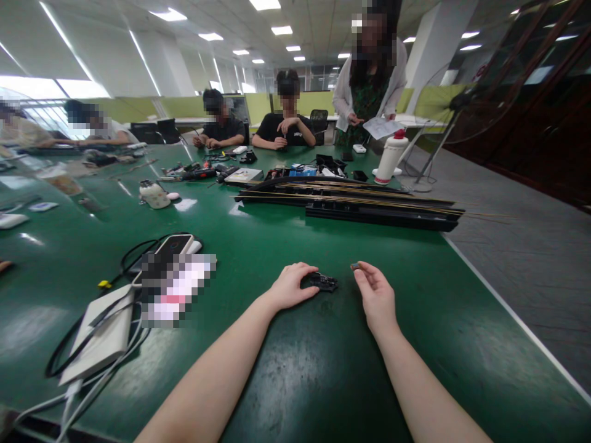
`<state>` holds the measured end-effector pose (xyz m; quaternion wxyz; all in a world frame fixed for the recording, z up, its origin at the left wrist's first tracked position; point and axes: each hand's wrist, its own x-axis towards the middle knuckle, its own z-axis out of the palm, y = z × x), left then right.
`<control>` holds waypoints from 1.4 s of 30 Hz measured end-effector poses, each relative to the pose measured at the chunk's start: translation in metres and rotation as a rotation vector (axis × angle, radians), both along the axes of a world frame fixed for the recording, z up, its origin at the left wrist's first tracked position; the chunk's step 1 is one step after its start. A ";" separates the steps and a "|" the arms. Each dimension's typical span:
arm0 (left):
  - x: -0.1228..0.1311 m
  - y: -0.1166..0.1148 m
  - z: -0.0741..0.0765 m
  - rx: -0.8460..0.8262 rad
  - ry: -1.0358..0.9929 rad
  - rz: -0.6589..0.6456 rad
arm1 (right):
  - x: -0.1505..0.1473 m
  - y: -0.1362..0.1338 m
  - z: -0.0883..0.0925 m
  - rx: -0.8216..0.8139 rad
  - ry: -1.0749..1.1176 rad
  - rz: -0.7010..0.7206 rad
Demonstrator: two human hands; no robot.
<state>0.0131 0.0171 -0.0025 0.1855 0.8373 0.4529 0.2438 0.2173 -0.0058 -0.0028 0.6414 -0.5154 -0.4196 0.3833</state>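
Note:
My left hand [295, 286] rests on the green table [258, 246], its thumb and fingers closed around the left end of a small black part with an uneven, mechanical-looking surface [325, 282]. To the right, my right hand [376, 296] is raised slightly, pinching a tiny greyish-brown piece [355, 266] between thumb and forefinger. The kind of this piece is too small to make out. A gap of bare table separates the tiny piece from the black part.
Long black rails [383, 215] with thin golden rods lie across the table ahead. A white power bank [104, 332] with cables and a phone [175, 246] are at left. A white bottle [391, 159] stands far right. Several people sit or stand beyond; a fan [457, 101] is at right.

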 end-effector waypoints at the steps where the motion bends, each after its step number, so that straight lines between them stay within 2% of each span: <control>1: 0.000 0.000 0.000 -0.001 0.000 0.001 | 0.000 0.000 0.000 0.001 0.008 -0.007; 29: 0.000 0.000 -0.001 -0.016 0.004 0.007 | 0.000 0.000 -0.001 -0.017 -0.011 -0.018; 42: 0.001 0.001 0.000 -0.032 0.002 0.007 | -0.007 -0.004 0.000 -0.047 -0.158 0.157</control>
